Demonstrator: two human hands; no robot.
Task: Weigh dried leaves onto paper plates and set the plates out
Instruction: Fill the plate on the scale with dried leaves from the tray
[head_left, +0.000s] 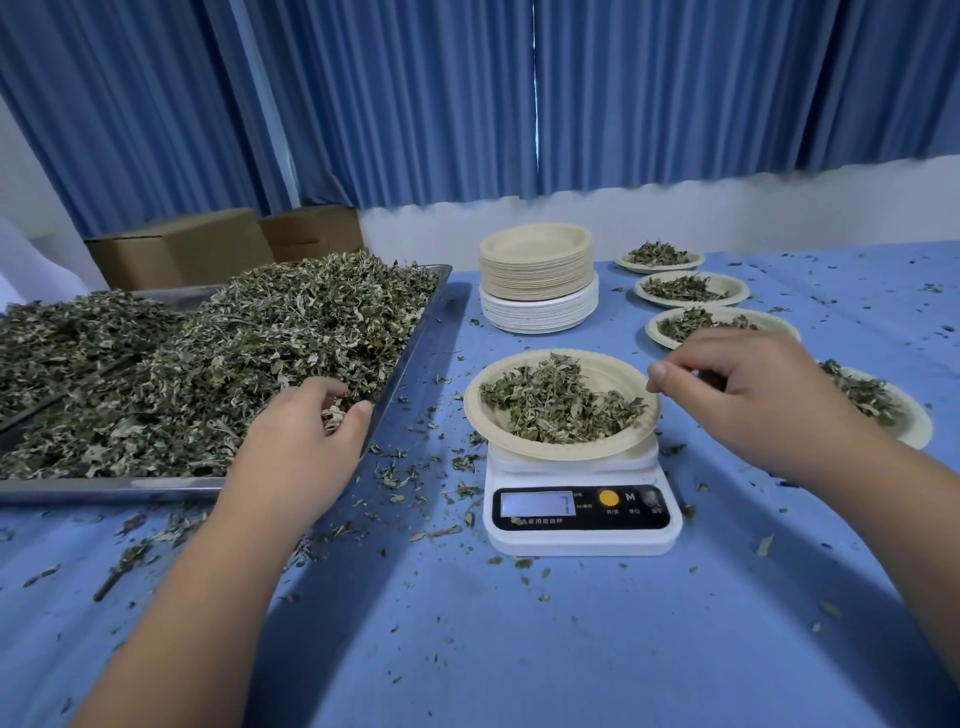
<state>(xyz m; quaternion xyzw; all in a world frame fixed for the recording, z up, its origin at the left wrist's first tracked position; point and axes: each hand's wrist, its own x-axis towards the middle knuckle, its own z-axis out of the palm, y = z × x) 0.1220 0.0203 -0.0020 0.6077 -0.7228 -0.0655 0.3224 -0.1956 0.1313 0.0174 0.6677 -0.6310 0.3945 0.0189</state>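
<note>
Left of the scale (582, 530), your left hand (301, 441) grips dried leaves (234, 353); your right hand (753, 400), grip unclear, could nudge the plate (475, 410) and skew the reading.

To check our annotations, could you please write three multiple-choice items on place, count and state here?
1. Where is the plate being filled? A on the scale B on the plate stack C on a box
2. How many filled plates lie right of the scale? A two B four C six
3. What is the left hand doing? A pressing the cloth B gripping dried leaves in the tray C lifting a plate
Answers: A, it rests on the scale; B, four line up there; B, its fingers curl into the leaves.
</note>
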